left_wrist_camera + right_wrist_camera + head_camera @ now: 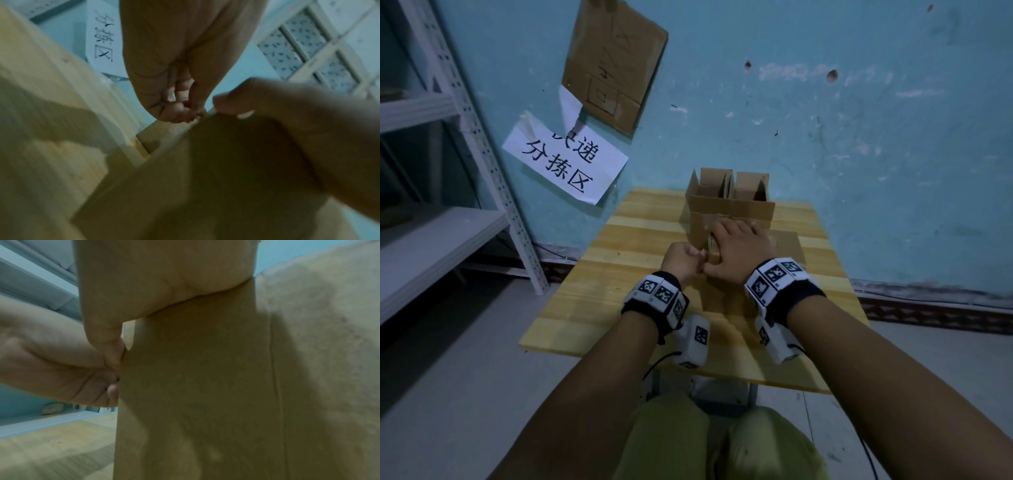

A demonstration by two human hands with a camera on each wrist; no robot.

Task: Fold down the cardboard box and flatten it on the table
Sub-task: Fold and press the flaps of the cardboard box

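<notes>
A brown cardboard box point(729, 205) stands near the far edge of the wooden table point(613, 274), its top flaps up and a near panel folded toward me. My right hand point(739, 250) lies on that panel with fingers spread, palm pressing the cardboard point(205, 386). My left hand point(685, 260) is curled just left of the right thumb and pinches the panel's left edge. In the left wrist view the left fingertips point(180, 112) nip the cardboard edge beside the right hand point(287, 113). The right wrist view shows the right palm point(154, 280) on the panel and the left hand point(72, 369) at its edge.
A white metal shelf point(465, 171) stands to the left of the table. A paper sign point(565, 161) and a cardboard sheet point(613, 61) hang on the blue wall right behind the box. Bare tabletop lies left, right and in front of the box.
</notes>
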